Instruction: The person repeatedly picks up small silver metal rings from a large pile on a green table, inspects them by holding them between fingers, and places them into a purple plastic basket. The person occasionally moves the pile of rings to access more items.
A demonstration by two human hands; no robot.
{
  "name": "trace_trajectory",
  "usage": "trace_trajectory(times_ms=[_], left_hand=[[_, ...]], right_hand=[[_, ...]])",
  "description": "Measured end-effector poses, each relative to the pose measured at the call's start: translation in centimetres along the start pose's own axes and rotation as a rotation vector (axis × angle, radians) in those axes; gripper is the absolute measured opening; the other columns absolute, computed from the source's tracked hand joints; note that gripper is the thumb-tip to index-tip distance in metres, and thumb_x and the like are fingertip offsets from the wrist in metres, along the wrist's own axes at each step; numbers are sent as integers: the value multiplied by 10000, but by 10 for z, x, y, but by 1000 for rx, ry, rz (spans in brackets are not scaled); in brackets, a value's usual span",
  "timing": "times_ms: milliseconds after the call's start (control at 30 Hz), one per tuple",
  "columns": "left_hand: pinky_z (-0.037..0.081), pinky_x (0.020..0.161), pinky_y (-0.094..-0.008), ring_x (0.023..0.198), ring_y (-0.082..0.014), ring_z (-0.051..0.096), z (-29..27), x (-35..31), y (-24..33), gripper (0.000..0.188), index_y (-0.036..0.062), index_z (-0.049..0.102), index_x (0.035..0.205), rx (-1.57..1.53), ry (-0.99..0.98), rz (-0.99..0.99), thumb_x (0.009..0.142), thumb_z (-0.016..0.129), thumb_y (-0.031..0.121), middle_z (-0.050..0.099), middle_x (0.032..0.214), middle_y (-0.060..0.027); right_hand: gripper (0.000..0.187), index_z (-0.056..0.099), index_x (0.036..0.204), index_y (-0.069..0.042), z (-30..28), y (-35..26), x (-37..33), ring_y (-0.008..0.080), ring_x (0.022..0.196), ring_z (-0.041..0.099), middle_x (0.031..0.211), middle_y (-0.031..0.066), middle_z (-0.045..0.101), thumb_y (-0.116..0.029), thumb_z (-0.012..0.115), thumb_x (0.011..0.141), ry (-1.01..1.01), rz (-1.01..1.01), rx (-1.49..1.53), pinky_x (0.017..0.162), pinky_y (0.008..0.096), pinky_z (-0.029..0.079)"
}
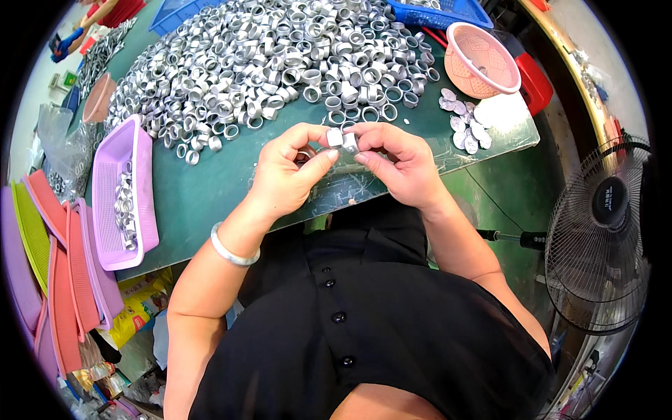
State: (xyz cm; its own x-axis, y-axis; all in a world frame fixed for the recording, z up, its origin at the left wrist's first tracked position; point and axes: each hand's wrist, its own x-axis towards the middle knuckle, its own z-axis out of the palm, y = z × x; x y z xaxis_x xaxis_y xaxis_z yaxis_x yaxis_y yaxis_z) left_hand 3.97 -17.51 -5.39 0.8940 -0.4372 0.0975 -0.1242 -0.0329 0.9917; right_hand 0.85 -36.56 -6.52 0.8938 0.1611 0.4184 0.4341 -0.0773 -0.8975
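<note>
Above the front edge of the green table, my left hand (283, 173) pinches a small silver metal ring (335, 138) between thumb and forefinger. Close against it, a second silver ring (350, 144) is gripped by the thumb and forefinger of my right hand (409, 166). The two rings meet or nearly touch; whether they are joined I cannot tell. Beyond my hands spreads a large heap of loose metal rings (280, 59), its near edge a short way from my fingertips. A pale bangle (234, 250) circles my left wrist.
At left, a purple basket (145, 203) holds several rings, beside stacked coloured baskets (63, 273). At right are a pink basket (465, 73), flat shiny metal pieces (470, 133) and a black fan (598, 231). Blue crates (465, 15) stand behind; another person's arm (94, 15) shows far left.
</note>
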Motion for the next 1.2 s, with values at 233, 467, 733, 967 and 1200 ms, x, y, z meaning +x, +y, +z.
trace_trajectory(times_ms=[233,467,733,967,1200], left_hand=[[392,567,-171,653,-19,487,-6,-14,0,136,45,580,924,-117,1,36,804,642,64,617,889,-6],[389,515,-173,587,-40,481,-1,-16,9,155,39,547,964,-316,20,-68,889,551,175,607,796,-25],[379,434,-194,510,-91,484,-10,-16,4,372,46,551,931,-754,-77,-422,935,413,392,575,726,-40],[442,500,-246,649,-136,553,-7,-16,4,378,43,540,987,-898,-44,-539,908,421,393,590,823,-64],[424,484,-239,660,-146,558,-6,-10,-1,230,89,544,838,-859,51,-620,872,543,317,571,765,-39]], right_hand=[[201,563,979,10,19,-4,0,147,856,594,1006,112,600,64,576,785,24,-44,120,755,264,485],[285,519,1123,10,25,-5,0,119,786,577,903,58,597,2,555,840,-50,4,157,716,249,479],[240,545,1029,6,20,-10,2,106,666,561,843,66,607,-201,500,918,-61,549,913,575,226,449],[226,548,1061,13,29,-16,4,94,669,567,805,48,599,-107,563,870,-37,467,648,610,214,461],[207,579,1032,0,19,-8,4,56,706,560,808,16,584,-36,594,829,55,186,31,613,204,456]])
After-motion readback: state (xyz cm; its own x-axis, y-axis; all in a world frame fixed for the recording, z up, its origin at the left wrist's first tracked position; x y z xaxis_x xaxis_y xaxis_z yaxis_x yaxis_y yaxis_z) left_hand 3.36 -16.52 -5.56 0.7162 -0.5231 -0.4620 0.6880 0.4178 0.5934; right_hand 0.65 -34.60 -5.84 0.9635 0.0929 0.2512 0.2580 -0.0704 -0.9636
